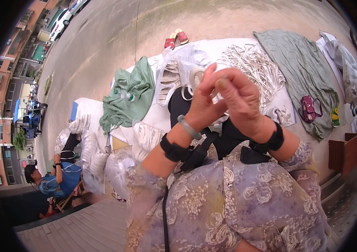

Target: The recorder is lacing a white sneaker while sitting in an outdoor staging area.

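My two hands are raised close together in front of my lap. My left hand [205,107], with a grey bangle on its wrist, has its fingers bent and partly covered by the other hand. My right hand [242,97] is closed, its thumb and fingertips pressed together near the left fingers. Anything between the fingertips is too small or hidden to make out. Just behind the left hand shows a pale mesh piece like a shoe upper [196,77], with a white cord looping down beside it. Whether I hold that piece, I cannot tell.
A heap of white laces [256,69] lies beyond my hands, beside a clear bag [169,80] of stacked pale pieces. Green cloth [130,94] lies left, a grey-green sheet [298,67] right with a purple bag [308,109]. Another person [60,178] sits at far left.
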`<state>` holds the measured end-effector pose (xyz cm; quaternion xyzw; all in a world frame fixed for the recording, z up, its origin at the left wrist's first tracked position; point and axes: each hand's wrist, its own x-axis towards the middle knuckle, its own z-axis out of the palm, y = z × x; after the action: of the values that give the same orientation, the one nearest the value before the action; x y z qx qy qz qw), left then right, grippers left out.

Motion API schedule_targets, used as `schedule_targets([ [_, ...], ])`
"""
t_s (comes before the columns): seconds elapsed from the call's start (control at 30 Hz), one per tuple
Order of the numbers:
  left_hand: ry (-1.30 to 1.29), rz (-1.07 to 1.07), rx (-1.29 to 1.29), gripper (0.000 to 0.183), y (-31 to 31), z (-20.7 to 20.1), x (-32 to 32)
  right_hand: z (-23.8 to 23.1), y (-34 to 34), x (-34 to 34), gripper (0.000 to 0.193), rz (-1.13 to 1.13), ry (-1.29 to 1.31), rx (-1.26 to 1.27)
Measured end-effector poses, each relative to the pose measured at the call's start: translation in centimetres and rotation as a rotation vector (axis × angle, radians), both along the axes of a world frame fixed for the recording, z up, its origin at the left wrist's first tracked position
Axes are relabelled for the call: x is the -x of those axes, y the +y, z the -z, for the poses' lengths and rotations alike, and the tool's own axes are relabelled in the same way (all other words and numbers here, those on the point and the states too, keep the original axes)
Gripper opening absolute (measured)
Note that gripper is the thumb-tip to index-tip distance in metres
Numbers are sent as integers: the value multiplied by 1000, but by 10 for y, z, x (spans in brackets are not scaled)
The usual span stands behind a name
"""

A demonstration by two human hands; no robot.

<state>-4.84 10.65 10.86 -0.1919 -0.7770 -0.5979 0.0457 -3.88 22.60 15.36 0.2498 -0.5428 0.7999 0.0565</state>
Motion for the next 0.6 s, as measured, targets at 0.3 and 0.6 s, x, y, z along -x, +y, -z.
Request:
schedule_targets([
  [0.3, -296, 519, 130, 8, 16, 6, -26, -45, 144, 79, 18, 201, -254, 151],
  [0.6, -113, 521, 199, 5, 16, 5, -20, -53, 308, 89, 13, 572, -418, 44],
])
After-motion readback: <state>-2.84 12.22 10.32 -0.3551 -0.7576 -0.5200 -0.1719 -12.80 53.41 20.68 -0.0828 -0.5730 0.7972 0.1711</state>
